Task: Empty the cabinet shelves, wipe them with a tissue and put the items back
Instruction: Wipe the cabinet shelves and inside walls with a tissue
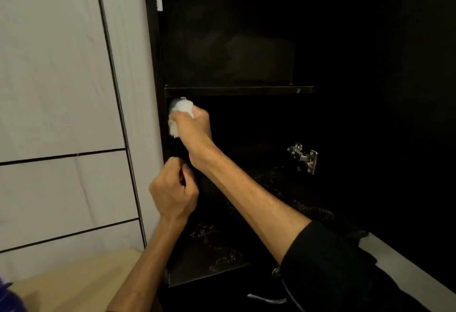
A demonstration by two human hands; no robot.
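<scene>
Right hand (195,126) grip pinches a wadded tissue (181,109) against the cabinet wall (165,139); left hand (172,188) curls, holding nothing visible.

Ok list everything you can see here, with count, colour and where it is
crumpled white tissue: one, white, in the right hand, against the cabinet's left inner wall under the shelf
dark wooden cabinet: one, black, open, centre and right
shelf board: one, black, across the middle
metal door hinge: one, silver, right inner side
pale wall panels: several, off-white, left
beige surface: one, bottom left
right hand: one, grips the tissue
left hand: one, curled at the cabinet's front edge
</scene>
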